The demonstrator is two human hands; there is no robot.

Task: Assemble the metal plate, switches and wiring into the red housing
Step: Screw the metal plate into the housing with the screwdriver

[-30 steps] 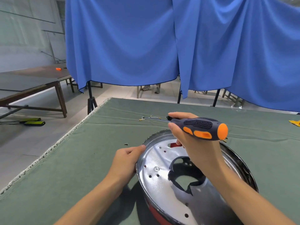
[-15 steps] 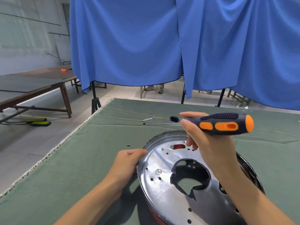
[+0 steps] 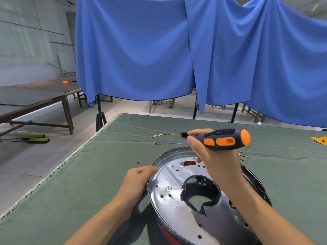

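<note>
My right hand (image 3: 215, 161) lifts a screwdriver (image 3: 219, 139) over the metal plate (image 3: 169, 202) while my left hand (image 3: 137, 181) steadies the rim.

The plate sits in the red housing (image 3: 169, 235) at the lower centre of the frame, on the green table cloth (image 3: 88, 183); only a red sliver shows beneath the rim and through a slot near the top. My right fingers wrap the black-and-orange handle, shaft pointing left, clear of the plate. My left fingers are curled against the plate's left edge, thumb on top. One screw (image 3: 169, 188) sits in the plate left of its big central cutout. A loose screw (image 3: 137, 162) lies just left of the rim, and a wire piece (image 3: 162, 135) beside what may be a small black switch (image 3: 183, 134) lies further up the cloth.
</note>
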